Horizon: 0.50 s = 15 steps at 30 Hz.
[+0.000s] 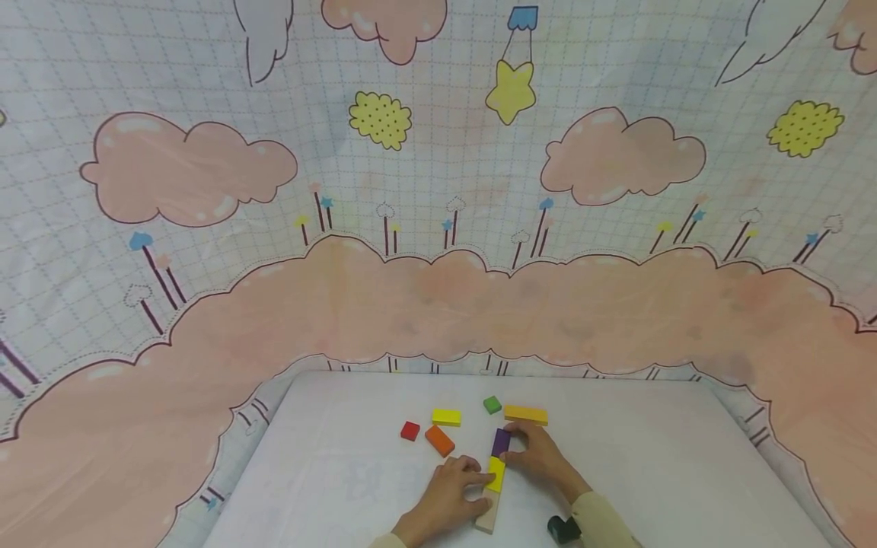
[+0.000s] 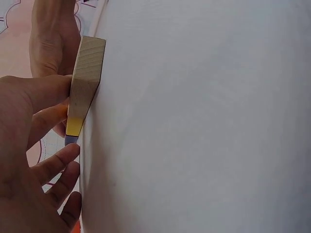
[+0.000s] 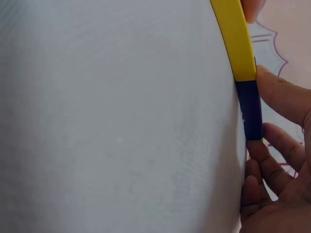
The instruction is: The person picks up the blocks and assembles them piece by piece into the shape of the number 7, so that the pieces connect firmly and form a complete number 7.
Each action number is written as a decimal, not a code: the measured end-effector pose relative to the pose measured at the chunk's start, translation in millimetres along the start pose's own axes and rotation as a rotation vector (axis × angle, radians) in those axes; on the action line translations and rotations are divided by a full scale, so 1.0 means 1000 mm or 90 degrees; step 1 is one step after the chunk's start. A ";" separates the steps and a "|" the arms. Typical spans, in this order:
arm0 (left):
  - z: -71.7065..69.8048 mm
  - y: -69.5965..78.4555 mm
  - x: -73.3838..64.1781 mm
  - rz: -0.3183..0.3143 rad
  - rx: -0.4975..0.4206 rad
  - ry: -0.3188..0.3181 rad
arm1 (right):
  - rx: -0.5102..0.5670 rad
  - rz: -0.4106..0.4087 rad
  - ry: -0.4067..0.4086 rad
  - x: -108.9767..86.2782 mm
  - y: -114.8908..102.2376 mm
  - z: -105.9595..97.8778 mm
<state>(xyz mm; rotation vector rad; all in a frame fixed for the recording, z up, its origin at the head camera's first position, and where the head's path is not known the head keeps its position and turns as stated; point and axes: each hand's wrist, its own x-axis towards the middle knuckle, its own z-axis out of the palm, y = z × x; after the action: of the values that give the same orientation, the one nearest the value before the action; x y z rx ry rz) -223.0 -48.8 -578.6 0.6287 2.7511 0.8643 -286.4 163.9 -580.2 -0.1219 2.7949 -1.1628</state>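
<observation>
A plain wooden block (image 1: 487, 514), a yellow block (image 1: 496, 475) and a purple block (image 1: 502, 443) lie end to end in a row on the white table. My left hand (image 1: 448, 491) rests its thumb on the plain wooden block and its index finger on the yellow one. At the row's far end, my right hand (image 1: 541, 454) pinches the purple block lengthwise. Its thumb (image 3: 279, 92) is by the joint with the yellow block, while other fingers touch the far end. The left wrist view shows the wooden block's near end (image 2: 92, 53) large.
Beyond the hands lie a red block (image 1: 409, 431), an orange block (image 1: 440, 441), another yellow block (image 1: 447, 417), a green block (image 1: 492, 404) and a long yellow-orange block (image 1: 526, 414). A dark object (image 1: 563, 530) is beside the right sleeve. Patterned cloth hangs behind the table (image 1: 329, 457).
</observation>
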 end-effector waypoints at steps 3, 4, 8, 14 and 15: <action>0.001 0.000 -0.001 -0.003 0.003 -0.002 | -0.002 -0.002 0.000 -0.001 0.001 0.000; 0.001 0.000 -0.002 -0.004 0.004 -0.003 | -0.002 -0.004 -0.001 -0.002 0.001 0.000; 0.003 0.000 -0.004 0.002 0.007 -0.002 | 0.001 -0.009 -0.007 -0.003 0.002 0.000; 0.002 0.003 -0.009 0.003 0.001 -0.001 | 0.006 -0.025 -0.010 -0.006 0.002 0.000; 0.002 0.004 -0.010 -0.001 -0.002 -0.004 | 0.006 -0.025 -0.011 -0.006 0.001 0.000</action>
<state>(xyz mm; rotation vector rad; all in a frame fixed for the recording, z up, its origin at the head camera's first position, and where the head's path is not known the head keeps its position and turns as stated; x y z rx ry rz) -212.1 -49.4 -577.0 0.6285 2.7442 0.8641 -280.1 165.3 -581.1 -0.1859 2.7834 -1.1782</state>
